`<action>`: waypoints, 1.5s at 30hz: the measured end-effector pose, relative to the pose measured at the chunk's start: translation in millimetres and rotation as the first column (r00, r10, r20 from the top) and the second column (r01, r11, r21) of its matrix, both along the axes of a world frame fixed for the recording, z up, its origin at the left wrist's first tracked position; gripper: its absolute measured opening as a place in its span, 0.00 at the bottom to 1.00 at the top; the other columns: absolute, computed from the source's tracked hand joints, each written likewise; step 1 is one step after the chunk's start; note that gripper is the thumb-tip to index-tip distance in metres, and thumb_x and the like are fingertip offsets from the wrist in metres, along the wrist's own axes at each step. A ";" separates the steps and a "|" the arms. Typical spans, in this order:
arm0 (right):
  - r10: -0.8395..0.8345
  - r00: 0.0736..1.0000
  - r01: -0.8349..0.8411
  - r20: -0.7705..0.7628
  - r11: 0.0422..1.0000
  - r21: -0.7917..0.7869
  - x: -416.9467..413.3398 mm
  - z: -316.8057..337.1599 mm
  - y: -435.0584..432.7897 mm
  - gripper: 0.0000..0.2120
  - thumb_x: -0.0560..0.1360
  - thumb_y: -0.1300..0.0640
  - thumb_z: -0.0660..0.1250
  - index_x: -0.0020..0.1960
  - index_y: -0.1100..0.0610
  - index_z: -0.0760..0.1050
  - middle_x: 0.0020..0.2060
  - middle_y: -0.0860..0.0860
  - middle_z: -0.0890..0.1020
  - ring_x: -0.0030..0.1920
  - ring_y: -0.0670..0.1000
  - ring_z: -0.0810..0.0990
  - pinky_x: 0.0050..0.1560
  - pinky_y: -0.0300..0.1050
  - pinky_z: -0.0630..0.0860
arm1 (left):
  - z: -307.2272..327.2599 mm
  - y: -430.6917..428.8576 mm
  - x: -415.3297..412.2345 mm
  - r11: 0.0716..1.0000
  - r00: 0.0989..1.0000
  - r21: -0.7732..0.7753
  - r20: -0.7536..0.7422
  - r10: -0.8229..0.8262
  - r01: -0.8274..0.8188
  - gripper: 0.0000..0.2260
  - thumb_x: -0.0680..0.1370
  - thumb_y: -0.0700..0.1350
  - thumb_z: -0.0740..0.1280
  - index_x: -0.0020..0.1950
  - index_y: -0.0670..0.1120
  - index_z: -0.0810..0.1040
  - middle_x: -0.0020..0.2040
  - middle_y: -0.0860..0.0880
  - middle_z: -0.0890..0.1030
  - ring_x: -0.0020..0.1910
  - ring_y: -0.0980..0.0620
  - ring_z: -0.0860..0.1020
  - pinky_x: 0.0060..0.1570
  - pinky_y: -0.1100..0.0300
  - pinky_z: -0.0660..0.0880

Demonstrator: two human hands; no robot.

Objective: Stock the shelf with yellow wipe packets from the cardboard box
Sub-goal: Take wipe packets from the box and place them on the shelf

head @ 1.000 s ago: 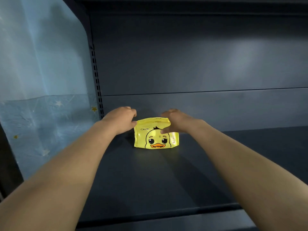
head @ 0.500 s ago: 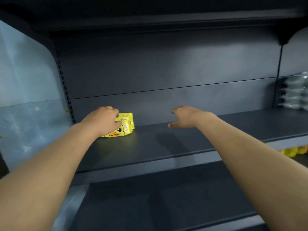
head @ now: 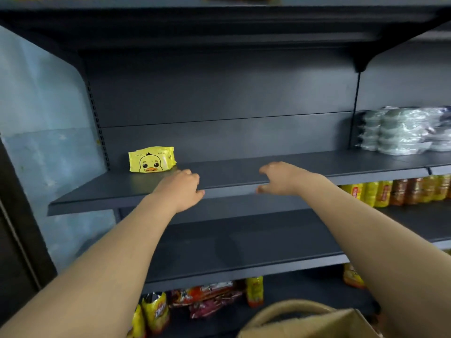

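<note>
One yellow wipe packet [head: 151,159] is seen upright at the back left of the shelf [head: 268,167], untouched. The left hand [head: 181,189] and right hand [head: 280,178] are held loose and empty over the front edge. It could be toppled if brushed as more are brought from the cardboard box [head: 312,323].

Plastic-wrapped packs [head: 402,130] upper right; bottles [head: 395,191] below them; snack bags [head: 207,298] lowest.

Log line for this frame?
yellow packet: upright on shelf, far left | left hand: empty, open | right hand: empty, open | box: bottom of view
</note>
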State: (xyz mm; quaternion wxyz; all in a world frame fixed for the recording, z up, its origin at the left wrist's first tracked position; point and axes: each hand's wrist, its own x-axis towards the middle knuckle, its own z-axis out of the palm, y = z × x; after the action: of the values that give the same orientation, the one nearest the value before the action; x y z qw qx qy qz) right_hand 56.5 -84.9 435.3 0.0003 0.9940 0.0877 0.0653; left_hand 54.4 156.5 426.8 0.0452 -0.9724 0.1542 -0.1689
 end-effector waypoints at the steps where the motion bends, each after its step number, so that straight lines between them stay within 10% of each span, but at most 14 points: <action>1: 0.013 1.000 -0.012 0.009 1.000 -0.003 -12.5 -3.5 -6.7 0.29 0.76 0.42 0.62 0.70 0.59 0.65 0.67 0.56 0.70 0.66 0.56 0.69 0.65 0.51 0.68 | -5.5 -6.2 -11.1 1.000 1.000 0.009 -0.013 0.002 -0.002 0.18 0.80 0.54 0.58 0.63 0.44 0.72 0.60 0.46 0.74 0.61 0.47 0.71 0.58 0.51 0.72; 22: 0.098 0.915 -0.105 -0.391 0.994 0.005 -186.4 -211.7 -144.8 0.29 0.72 0.41 0.67 0.67 0.57 0.69 0.62 0.54 0.74 0.62 0.55 0.73 0.60 0.49 0.72 | -189.0 -162.3 -180.0 0.997 0.909 0.007 -0.411 -0.065 0.074 0.22 0.79 0.56 0.58 0.66 0.42 0.71 0.63 0.44 0.72 0.63 0.46 0.71 0.58 0.54 0.69; 37: 0.066 0.570 -0.089 -0.819 0.996 0.019 -136.3 -448.6 -217.8 0.23 0.75 0.44 0.66 0.61 0.60 0.72 0.57 0.56 0.76 0.58 0.55 0.74 0.55 0.47 0.72 | -428.8 -231.9 -152.3 0.998 0.608 0.015 -0.792 0.054 -0.069 0.23 0.80 0.56 0.57 0.68 0.42 0.68 0.68 0.44 0.70 0.66 0.47 0.70 0.63 0.54 0.71; 41: 0.026 0.556 0.081 -0.831 0.993 0.086 -127.0 -479.4 -213.7 0.22 0.77 0.48 0.64 0.64 0.61 0.70 0.60 0.56 0.75 0.61 0.55 0.74 0.59 0.45 0.70 | -464.5 -229.2 -153.9 0.993 0.576 0.012 -0.814 0.079 -0.120 0.22 0.80 0.56 0.56 0.67 0.43 0.70 0.65 0.46 0.73 0.63 0.49 0.72 0.60 0.55 0.73; 45: -0.157 0.479 0.542 -0.864 0.827 0.150 -119.2 -501.3 -204.0 0.12 0.79 0.49 0.62 0.44 0.57 0.68 0.36 0.50 0.72 0.35 0.47 0.72 0.33 0.40 0.71 | -486.3 -226.0 -151.6 0.984 0.556 -0.010 -0.826 0.092 -0.176 0.22 0.80 0.57 0.55 0.67 0.43 0.70 0.67 0.46 0.72 0.63 0.50 0.73 0.60 0.57 0.74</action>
State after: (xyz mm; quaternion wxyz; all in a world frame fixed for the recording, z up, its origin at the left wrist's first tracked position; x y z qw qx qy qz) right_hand -62.7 -288.9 -66.0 -0.2323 0.8785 -0.1481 -0.3903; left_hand -97.2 -69.5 -59.5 -0.0634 -0.9489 0.0752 0.2998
